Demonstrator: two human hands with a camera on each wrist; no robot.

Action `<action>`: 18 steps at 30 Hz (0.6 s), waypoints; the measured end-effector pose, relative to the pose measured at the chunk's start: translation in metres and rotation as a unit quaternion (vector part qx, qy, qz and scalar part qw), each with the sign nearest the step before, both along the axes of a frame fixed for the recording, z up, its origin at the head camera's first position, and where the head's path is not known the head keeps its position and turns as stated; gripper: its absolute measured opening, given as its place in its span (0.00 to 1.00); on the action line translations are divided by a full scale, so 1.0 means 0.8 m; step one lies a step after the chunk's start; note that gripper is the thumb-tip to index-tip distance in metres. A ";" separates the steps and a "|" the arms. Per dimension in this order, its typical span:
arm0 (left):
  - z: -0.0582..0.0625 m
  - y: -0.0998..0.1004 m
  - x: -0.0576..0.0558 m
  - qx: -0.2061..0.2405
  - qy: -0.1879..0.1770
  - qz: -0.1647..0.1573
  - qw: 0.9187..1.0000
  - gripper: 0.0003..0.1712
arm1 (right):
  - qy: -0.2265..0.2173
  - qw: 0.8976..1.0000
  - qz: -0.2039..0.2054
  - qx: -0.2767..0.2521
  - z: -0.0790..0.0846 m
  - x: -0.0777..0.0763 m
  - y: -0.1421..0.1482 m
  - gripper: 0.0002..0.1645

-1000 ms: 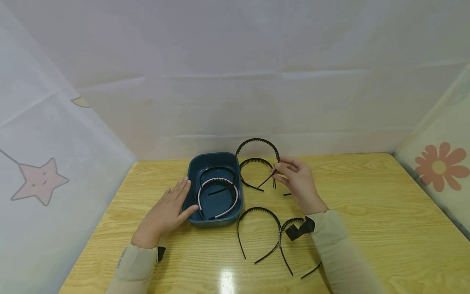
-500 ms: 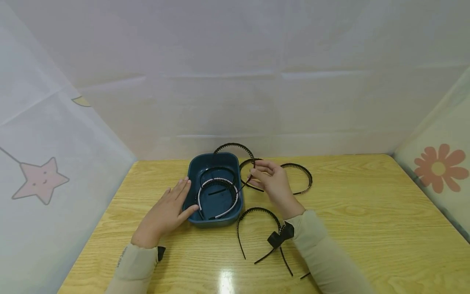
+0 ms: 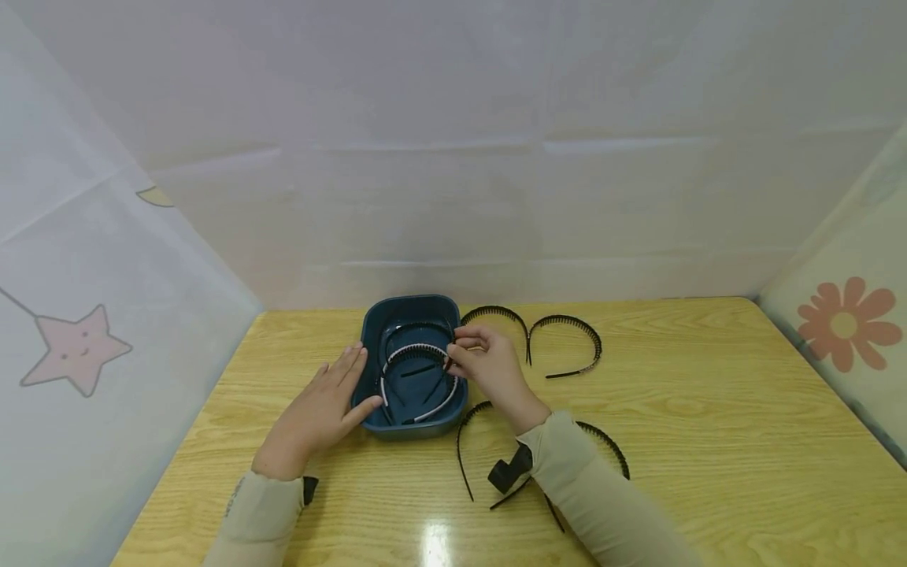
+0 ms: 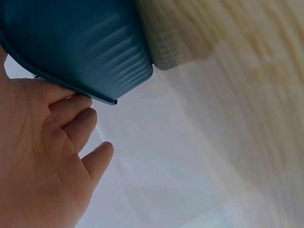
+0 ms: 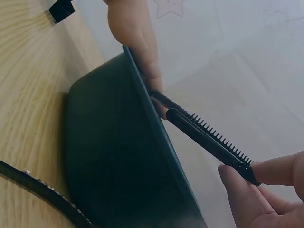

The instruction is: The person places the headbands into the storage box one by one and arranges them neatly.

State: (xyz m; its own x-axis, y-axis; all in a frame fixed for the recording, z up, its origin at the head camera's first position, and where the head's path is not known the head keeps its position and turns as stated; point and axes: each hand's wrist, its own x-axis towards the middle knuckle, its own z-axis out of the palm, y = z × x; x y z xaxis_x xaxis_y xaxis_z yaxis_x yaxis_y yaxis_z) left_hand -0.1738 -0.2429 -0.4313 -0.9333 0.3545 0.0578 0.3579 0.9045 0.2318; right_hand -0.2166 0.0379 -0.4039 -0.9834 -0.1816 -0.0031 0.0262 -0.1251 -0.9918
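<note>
A dark blue plastic bin (image 3: 411,432) stands at the back of the table. My left hand (image 3: 319,413) lies against its left side, fingers extended along the rim and thumb over the near corner. Inside the bin are a white-edged headband (image 3: 435,411) and at least one black headband. My right hand (image 3: 489,370) is at the bin's right rim. In the right wrist view, thumb and fingers pinch a black toothed headband (image 5: 204,135) by one side, and it slants over the bin's opening. The left wrist view shows the fingers touching the outer rim of the bin (image 4: 85,42).
Two black headbands lie right of the bin, one partly behind the right hand and another headband (image 3: 600,346) farther right. In front lie a headband (image 3: 464,466) and another black headband (image 3: 615,449), partly covered by the right forearm. White sheeting (image 3: 453,197) rises behind the wooden table (image 3: 708,425).
My right hand has moved left with the black headband, from above the headbands beside the bin to over the bin itself. The left hand and the bin have stayed put.
</note>
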 end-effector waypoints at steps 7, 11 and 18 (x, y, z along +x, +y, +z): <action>0.000 0.000 0.000 0.001 0.000 -0.001 1.000 0.50 | 0.012 0.999 0.011 0.044 -0.002 0.007 -0.016 0.20; 0.000 0.000 0.000 0.002 0.004 -0.002 1.000 0.49 | 0.026 0.997 0.015 0.076 -0.005 0.010 -0.021 0.20; -0.001 -0.001 0.000 0.002 0.003 0.001 1.000 0.49 | 0.052 0.992 0.021 0.116 -0.008 0.015 -0.028 0.20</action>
State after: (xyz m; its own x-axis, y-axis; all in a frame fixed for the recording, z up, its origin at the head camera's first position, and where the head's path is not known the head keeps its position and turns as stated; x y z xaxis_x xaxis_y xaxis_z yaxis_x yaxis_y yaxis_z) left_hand -0.1738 -0.2434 -0.4320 -0.9333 0.3531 0.0655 0.3584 0.9039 0.2335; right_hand -0.2043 0.0153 -0.4106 -0.9724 -0.2278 0.0506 -0.0766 0.1068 -0.9913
